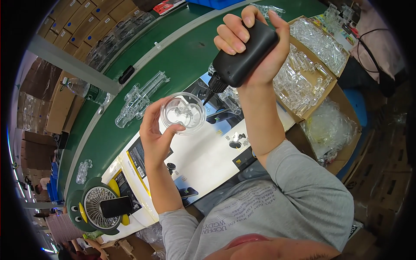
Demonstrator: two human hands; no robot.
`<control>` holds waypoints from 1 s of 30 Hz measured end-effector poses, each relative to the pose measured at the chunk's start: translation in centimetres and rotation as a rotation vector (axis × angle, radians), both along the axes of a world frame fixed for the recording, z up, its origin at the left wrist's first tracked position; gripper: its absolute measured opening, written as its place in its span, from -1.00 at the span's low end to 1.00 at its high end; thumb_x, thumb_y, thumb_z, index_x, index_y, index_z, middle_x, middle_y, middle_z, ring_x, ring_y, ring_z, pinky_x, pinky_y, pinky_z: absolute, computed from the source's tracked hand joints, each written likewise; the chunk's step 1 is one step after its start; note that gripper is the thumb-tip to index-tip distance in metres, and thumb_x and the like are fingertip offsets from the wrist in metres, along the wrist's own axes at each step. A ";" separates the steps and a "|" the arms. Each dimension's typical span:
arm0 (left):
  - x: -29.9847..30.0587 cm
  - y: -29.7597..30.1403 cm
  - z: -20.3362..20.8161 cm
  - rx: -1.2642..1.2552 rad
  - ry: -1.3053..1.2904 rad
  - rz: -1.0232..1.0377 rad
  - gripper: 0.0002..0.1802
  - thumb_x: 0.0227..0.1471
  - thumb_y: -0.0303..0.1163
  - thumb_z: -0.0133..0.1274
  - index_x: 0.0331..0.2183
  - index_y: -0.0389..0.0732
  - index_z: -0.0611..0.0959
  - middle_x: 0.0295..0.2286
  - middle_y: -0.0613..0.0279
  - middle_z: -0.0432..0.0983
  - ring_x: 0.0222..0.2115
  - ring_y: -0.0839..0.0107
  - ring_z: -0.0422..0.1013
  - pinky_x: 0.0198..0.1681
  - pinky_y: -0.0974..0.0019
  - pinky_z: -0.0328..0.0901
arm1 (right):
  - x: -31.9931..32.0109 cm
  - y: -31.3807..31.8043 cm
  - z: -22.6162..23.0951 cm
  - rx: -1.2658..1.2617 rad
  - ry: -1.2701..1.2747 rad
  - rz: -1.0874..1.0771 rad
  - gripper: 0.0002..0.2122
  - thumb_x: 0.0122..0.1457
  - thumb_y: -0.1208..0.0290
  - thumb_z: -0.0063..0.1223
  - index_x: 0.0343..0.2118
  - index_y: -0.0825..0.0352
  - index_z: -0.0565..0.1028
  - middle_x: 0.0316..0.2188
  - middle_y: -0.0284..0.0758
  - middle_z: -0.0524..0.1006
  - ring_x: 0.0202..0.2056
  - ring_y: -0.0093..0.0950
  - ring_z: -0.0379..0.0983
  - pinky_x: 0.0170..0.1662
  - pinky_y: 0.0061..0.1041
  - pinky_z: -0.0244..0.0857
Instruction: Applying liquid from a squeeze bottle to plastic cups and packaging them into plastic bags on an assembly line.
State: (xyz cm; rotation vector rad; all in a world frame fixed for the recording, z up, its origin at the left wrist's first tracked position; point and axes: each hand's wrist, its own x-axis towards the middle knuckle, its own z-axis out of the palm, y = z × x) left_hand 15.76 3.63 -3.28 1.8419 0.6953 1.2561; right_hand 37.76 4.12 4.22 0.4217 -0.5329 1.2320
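Note:
My left hand (154,132) pinches a clear round plastic piece (183,123), shaped like a shallow cup, between thumb and fingers. Wrapped in my right hand (269,63) is a black squeeze bottle (247,54), tilted downward. Its narrow black nozzle (209,95) points at the right rim of the round piece; whether the tip touches it I cannot tell. Beyond my left hand, a clear plastic assembly (141,99) lies on the green work surface (173,56). Printed cardboard sheets (203,151) lie beneath both hands.
Open cartons of clear plastic parts (299,80) stand at the right, with a carton of plastic bags (331,130) nearer. At the lower left are a green character-shaped fan (93,203) and a dark phone (116,207). A metal post (73,65) rises at the left, beside a water bottle (86,90).

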 end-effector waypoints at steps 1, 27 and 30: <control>-0.1 0.0 -0.1 -0.021 -0.029 -0.026 -0.40 -0.36 -0.55 0.25 -0.15 -0.38 0.46 -0.20 0.06 0.42 -0.13 0.29 0.35 0.00 0.30 0.18 | 0.0 0.0 0.0 0.009 -0.002 0.005 -0.64 0.18 0.13 -0.35 -0.57 0.34 0.25 -0.73 -0.34 0.21 -0.72 -0.54 0.14 -0.64 -0.60 0.09; -0.2 -0.1 0.5 -0.093 0.075 -0.310 -0.47 0.04 -0.12 -0.03 -0.15 -0.44 0.48 -0.22 0.01 0.45 -0.19 0.26 0.39 -0.09 0.29 0.23 | -0.2 -0.2 0.1 -0.006 -0.031 0.132 -0.65 0.17 0.13 -0.35 -0.57 0.33 0.24 -0.73 -0.36 0.21 -0.72 -0.56 0.14 -0.63 -0.61 0.10; -0.2 0.0 0.3 -0.099 0.054 -0.371 -0.48 0.03 -0.14 -0.03 -0.15 -0.44 0.48 -0.24 -0.01 0.46 -0.20 0.24 0.40 -0.10 0.28 0.24 | -0.3 -0.2 0.1 -0.005 -0.027 0.149 -0.65 0.17 0.13 -0.36 -0.57 0.33 0.24 -0.73 -0.37 0.21 -0.72 -0.57 0.14 -0.63 -0.61 0.10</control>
